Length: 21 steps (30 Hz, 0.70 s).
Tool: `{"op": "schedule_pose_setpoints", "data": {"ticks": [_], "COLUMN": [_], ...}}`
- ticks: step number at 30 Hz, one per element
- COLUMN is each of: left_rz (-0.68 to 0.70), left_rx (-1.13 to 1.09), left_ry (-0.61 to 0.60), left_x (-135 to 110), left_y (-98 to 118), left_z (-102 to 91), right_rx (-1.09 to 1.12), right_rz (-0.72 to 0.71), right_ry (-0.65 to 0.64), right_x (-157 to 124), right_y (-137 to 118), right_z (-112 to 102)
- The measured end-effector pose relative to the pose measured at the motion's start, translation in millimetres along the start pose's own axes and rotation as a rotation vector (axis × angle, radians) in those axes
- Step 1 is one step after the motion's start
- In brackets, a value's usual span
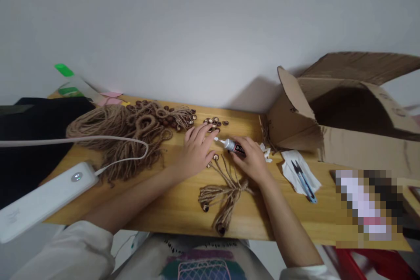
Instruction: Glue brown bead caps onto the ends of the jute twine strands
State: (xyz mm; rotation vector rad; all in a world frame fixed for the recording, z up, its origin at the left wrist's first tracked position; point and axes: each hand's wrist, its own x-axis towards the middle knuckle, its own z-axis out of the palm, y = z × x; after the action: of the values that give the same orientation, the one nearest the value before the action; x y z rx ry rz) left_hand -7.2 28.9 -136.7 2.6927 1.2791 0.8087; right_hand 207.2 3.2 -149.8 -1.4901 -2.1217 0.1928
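Note:
My right hand (252,157) is closed around a small glue tube (229,144), whose white nozzle points left toward my left hand. My left hand (197,148) rests on the wooden table (183,210), fingers stretched toward a cluster of small brown wooden beads (215,122); its fingertips seem to press one bead. Just below both hands lies a bundle of jute twine strands (223,192) with beads at the ends.
A big heap of jute twine and beads (131,129) lies at the left. A white power strip (42,199) with its cable sits at the front left. An open cardboard box (344,109) stands at the right, with thread snips (305,181) on white tissue beside it.

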Motion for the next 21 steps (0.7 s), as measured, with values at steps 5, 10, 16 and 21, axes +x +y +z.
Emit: {"op": "schedule_pose_setpoints", "data": {"ticks": [5,10,16,21], "left_rz": [0.226,0.284,0.068,-0.104], "left_rx": [0.043,0.145,0.064,-0.244], "left_ry": [-0.139,-0.157,-0.163,-0.216], "left_x": [27.0,39.5,47.4,54.3], "left_y": [3.8,9.8,-2.6,-7.4], "left_z": [1.3,7.8,6.7,12.4], "right_rx": [-0.028,0.05,0.34,0.948], "right_rz": [-0.007,0.051,0.335,0.582], "right_ry": [-0.001,0.052,0.428,0.287], "right_x": [-1.1,-1.7,3.7,7.6], "right_y": [-2.4,-3.0,14.3,25.5], "right_z": [2.2,1.3,5.6,12.5]}}
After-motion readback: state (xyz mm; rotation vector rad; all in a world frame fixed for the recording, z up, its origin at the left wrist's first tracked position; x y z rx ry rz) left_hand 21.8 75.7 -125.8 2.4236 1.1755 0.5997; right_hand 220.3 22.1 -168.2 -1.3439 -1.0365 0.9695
